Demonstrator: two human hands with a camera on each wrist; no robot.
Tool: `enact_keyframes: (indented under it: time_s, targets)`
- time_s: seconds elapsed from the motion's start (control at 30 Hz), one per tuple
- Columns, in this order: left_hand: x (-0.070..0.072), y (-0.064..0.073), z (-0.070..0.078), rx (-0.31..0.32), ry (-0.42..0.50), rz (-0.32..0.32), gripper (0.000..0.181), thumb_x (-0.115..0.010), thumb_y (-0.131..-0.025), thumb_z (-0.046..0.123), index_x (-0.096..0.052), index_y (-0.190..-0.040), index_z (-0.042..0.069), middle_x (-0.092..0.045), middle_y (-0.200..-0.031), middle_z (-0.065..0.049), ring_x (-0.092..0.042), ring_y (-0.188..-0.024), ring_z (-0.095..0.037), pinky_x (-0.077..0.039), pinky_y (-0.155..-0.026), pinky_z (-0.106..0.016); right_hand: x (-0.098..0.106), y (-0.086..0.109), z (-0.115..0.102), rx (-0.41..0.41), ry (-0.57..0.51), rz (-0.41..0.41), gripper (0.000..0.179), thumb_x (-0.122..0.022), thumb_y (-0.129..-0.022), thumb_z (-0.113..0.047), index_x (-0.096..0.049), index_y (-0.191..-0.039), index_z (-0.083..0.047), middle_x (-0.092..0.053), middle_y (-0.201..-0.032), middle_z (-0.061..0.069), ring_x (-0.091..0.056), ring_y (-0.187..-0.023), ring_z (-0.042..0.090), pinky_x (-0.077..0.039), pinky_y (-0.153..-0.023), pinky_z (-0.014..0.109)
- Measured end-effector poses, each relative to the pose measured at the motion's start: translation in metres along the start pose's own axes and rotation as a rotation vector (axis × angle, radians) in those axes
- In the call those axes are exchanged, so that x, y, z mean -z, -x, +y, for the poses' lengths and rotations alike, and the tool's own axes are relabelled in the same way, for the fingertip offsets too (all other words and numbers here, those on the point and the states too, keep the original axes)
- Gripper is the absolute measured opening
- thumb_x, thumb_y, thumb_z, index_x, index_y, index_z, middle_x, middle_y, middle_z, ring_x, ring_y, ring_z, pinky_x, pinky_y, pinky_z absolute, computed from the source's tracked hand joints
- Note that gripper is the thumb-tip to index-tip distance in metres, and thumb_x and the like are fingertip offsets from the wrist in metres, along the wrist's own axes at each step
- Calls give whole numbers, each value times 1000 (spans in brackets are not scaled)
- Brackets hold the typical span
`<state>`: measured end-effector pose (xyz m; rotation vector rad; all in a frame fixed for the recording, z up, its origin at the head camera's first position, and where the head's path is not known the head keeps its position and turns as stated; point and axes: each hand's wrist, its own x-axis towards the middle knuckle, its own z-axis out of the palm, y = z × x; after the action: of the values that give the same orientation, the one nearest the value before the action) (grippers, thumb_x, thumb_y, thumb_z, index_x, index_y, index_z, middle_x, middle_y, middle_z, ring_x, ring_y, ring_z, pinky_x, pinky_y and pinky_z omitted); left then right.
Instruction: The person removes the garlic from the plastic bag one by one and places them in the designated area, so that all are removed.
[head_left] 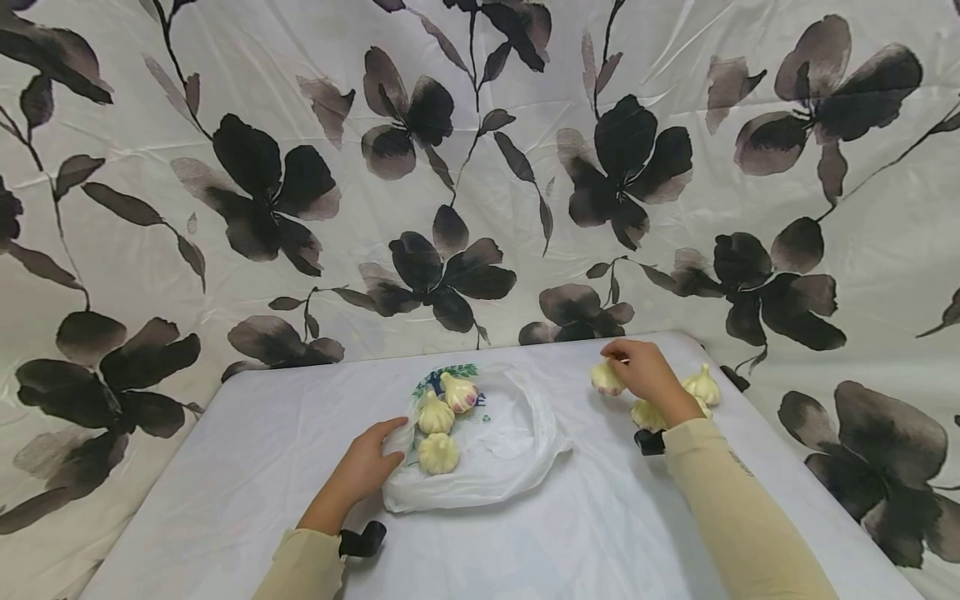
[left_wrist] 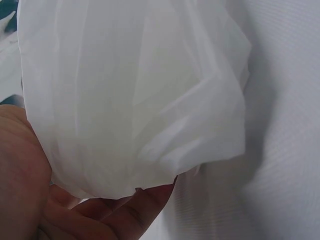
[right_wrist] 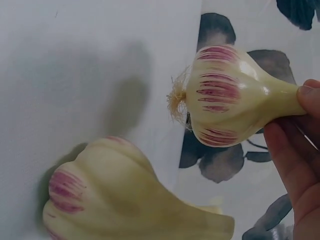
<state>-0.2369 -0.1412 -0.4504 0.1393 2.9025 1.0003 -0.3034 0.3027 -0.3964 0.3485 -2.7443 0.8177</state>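
Observation:
Along the left side of a white plastic bag [head_left: 480, 492], my left hand [head_left: 363, 462] holds the rim. In the left wrist view the fingers [left_wrist: 135, 212] lie behind the bag's edge, partly hidden by the plastic. Inside the bag are three garlic bulbs [head_left: 438, 454]. My right hand [head_left: 651, 377] pinches a garlic bulb [right_wrist: 220, 95] by its stem, raised over the table's far right part. The held bulb has purple streaks and dry roots. Another garlic bulb [right_wrist: 110, 190] lies below it on the table.
More garlic bulbs [head_left: 703, 386] lie on the right side of the table, partly hidden by my right wrist. A white cloth covers the table [head_left: 517, 550]. Behind it hangs a floral curtain [head_left: 525, 242]. Black wrist cameras [head_left: 363, 540] sit on both wrists.

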Motion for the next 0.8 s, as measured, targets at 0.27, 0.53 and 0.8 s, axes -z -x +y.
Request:
enact_keyframes:
  time_s: [0.27,0.53,0.8]
  targets:
    - [-1,0,-2,10,6,0,58,-60,-91,11,-42,-146,11,-40,-150,-21,-35,-139,-44,-34,-111,-61,1,2,9,-48,28,-32,22,-54,-95,-7,-68,-112,-5,-70,-110,16,-64,-106,35,-53,-91,49]
    - [-1,0,-2,26,4,-5,58,-60,-91,11,-42,-146,12,-40,-151,-20,-35,-140,-44,-33,-111,-61,0,6,20,-84,24,-39,23,-54,-94,-5,-67,-112,-1,-69,-109,18,-63,-103,36,-52,-91,49]
    - [-1,1,-3,22,4,-4,58,-61,-91,10,-43,-146,12,-40,-150,-21,-35,-139,-44,-34,-110,-61,1,8,28,-111,27,-38,24,-54,-94,-6,-67,-113,0,-69,-113,19,-62,-106,36,-50,-94,50]
